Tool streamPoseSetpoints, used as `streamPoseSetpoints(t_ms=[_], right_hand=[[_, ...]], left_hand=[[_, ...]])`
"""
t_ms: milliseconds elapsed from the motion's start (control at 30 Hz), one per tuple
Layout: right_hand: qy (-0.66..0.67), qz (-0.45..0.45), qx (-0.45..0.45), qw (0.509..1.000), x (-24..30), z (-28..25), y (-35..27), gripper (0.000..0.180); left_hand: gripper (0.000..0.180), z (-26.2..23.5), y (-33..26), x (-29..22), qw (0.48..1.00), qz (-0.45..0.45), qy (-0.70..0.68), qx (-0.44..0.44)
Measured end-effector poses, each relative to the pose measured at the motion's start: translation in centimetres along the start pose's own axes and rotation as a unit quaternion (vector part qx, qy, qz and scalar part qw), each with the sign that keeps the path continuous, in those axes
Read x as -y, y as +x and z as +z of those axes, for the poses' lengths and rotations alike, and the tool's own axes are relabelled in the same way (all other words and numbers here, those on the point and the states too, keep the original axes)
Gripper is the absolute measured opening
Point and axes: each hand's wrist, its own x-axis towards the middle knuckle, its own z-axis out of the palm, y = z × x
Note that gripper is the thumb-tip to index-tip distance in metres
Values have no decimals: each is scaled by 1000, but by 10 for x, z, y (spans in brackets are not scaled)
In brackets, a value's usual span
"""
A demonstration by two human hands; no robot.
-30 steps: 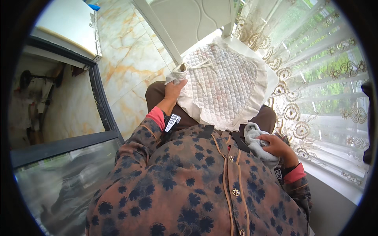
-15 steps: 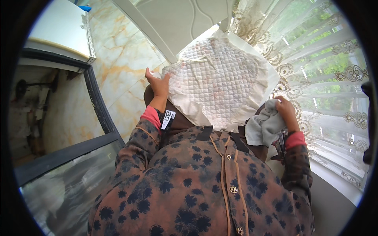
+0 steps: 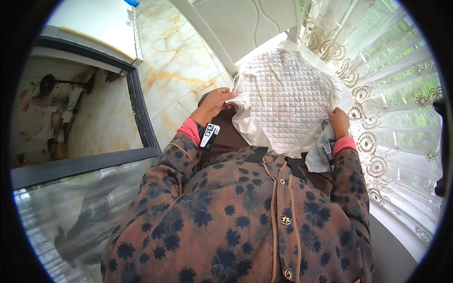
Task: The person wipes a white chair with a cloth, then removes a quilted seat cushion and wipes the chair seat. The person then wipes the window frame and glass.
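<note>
Spread over my lap and the white seat in front of me is a white quilted seat cover [image 3: 285, 94] with a ruffled edge and thin ties. My left hand [image 3: 217, 102] pinches its ruffle at the left side, fingers pressed together. On the opposite side my right hand [image 3: 339, 121] is closed on the cover's right edge. Hanging below my right hand and lying on my thigh is a light grey cloth [image 3: 320, 153]. How much of that cloth is in my fingers is hidden.
A white chair back [image 3: 245, 26] rises beyond the cover. Sheer embroidered curtains [image 3: 391, 94] hang close by on the right. At left stand a dark-framed glass panel [image 3: 85, 170] and a white surface [image 3: 94, 28], with marble-patterned floor tiles [image 3: 172, 52] between.
My left hand has closed on the left ruffle. My right hand has moved up from the grey cloth to grip the cover's right edge, and the cloth now hangs lower. The view has shifted slightly.
</note>
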Motion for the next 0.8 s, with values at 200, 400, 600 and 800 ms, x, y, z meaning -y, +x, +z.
streamPoseSetpoints(t_ms=[200, 400, 600, 800], right_hand=[[-22, 55, -37, 998, -15, -16, -20, 29], [108, 58, -48, 991, -52, -27, -54, 42], [70, -126, -27, 989, -54, -34, -105, 60], [79, -200, -91, 972, 5, -86, -116, 41]], left_hand=[[18, -42, -15, -26, 940, 176, 268, -114], [18, -38, -11, -46, 916, 309, 138, -218], [13, -1, 4, -25, 923, 273, -109, -248], [20, -20, 20, -18, 899, 326, -89, -279]])
